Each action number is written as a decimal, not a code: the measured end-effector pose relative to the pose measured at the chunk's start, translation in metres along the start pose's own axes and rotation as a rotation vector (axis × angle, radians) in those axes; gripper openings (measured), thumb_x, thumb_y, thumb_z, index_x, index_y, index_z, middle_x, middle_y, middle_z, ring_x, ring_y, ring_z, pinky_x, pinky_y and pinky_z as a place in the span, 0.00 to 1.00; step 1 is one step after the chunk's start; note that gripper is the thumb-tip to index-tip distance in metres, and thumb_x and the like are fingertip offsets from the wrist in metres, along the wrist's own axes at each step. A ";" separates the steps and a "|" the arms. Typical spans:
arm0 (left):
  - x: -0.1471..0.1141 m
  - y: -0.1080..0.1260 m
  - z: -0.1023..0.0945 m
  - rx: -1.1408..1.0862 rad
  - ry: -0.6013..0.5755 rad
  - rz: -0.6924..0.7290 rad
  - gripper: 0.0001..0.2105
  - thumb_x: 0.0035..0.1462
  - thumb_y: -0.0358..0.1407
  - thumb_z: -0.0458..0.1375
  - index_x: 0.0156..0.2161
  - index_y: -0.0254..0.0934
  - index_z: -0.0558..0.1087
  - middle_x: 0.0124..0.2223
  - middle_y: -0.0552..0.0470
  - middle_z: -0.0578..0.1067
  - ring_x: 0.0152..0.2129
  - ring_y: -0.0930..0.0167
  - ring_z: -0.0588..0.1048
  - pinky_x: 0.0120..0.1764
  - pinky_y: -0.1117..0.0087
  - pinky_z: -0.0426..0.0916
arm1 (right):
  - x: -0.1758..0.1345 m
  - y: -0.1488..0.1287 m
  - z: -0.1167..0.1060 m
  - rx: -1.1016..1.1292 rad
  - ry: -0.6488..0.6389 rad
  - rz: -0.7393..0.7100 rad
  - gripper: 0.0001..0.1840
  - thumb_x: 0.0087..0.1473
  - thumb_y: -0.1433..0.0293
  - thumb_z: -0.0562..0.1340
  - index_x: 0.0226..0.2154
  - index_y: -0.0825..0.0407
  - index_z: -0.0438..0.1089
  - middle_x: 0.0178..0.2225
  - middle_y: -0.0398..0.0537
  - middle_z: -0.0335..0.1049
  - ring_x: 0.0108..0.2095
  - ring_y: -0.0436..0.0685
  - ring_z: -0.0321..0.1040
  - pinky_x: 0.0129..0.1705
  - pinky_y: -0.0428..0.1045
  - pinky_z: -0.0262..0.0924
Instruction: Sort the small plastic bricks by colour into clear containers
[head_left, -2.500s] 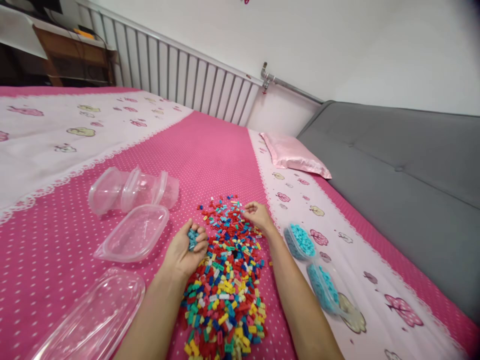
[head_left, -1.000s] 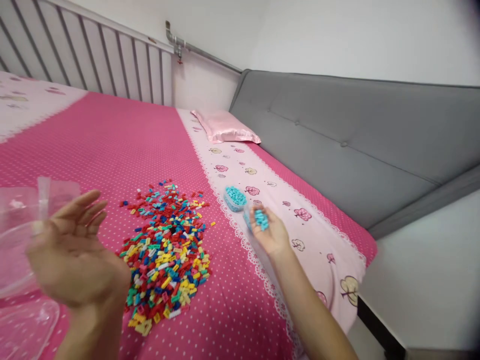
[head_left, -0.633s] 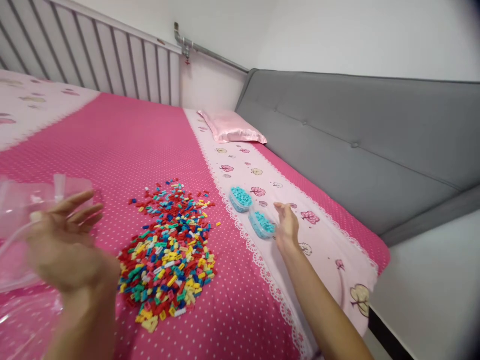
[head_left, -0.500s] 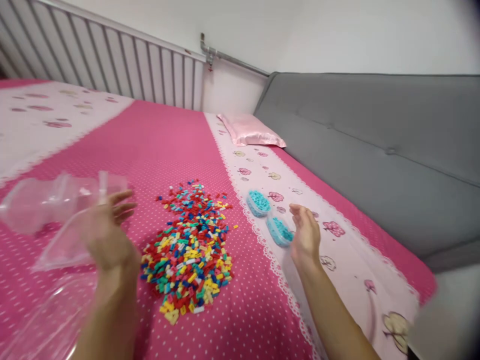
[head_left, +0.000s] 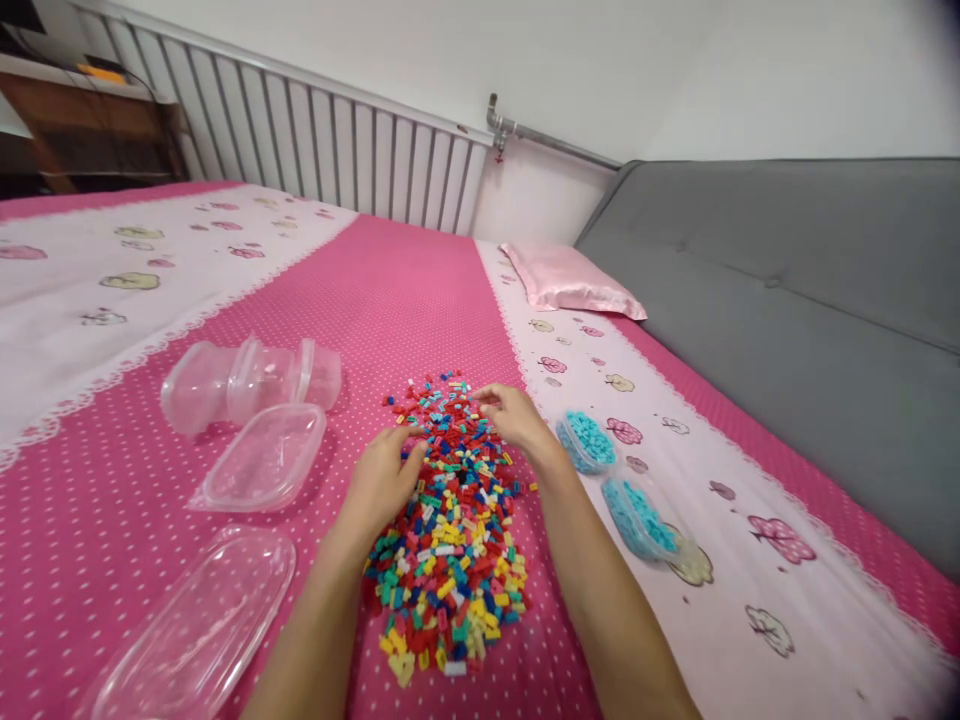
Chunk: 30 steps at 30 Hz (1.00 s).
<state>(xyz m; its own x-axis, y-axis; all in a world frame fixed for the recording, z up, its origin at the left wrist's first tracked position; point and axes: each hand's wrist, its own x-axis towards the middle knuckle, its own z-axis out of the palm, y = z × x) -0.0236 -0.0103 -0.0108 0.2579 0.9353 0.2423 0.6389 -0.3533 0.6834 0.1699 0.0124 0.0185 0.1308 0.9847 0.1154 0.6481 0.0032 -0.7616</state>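
Note:
A long heap of small coloured plastic building bricks point(head_left: 457, 560) lies on the pink dotted bedspread, in red, yellow, blue, green and white. My left hand point(head_left: 384, 478) reaches over the heap's left edge, thumb apart from the fingers, with nothing visible in it. Across from it, my right hand point(head_left: 511, 414) is at the upper right of the heap. Its fingers are bent and a little apart, their tips at the bricks; no brick shows clearly in them. To the right stand two clear tubs of turquoise bricks, a farther tub point(head_left: 586, 442) and a nearer tub point(head_left: 639, 520).
Left of the heap lie nested clear containers point(head_left: 251, 385) on their side, a clear shallow container or lid point(head_left: 266, 458) and a larger clear lid point(head_left: 202, 625). A pink pillow point(head_left: 570, 280) rests by the grey headboard point(head_left: 772, 240). A white radiator point(head_left: 322, 140) lines the wall.
Both hands have moved inward to the brick heap, the left from above the clear containers, the right from beside the turquoise tubs. The camera view has shifted left.

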 end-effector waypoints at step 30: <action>-0.001 0.007 0.002 0.191 -0.263 0.070 0.20 0.57 0.44 0.44 0.23 0.40 0.71 0.27 0.49 0.74 0.26 0.66 0.72 0.30 0.68 0.61 | 0.025 0.034 -0.013 -0.323 -0.023 -0.039 0.14 0.48 0.77 0.55 0.35 0.51 0.74 0.35 0.47 0.75 0.36 0.54 0.70 0.39 0.47 0.60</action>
<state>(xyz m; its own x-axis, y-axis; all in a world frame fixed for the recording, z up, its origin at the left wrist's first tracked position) -0.0180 -0.0138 -0.0071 0.4685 0.8797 0.0814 0.7306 -0.4376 0.5242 0.2052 0.0348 0.0043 0.0865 0.9886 0.1234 0.8574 -0.0108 -0.5146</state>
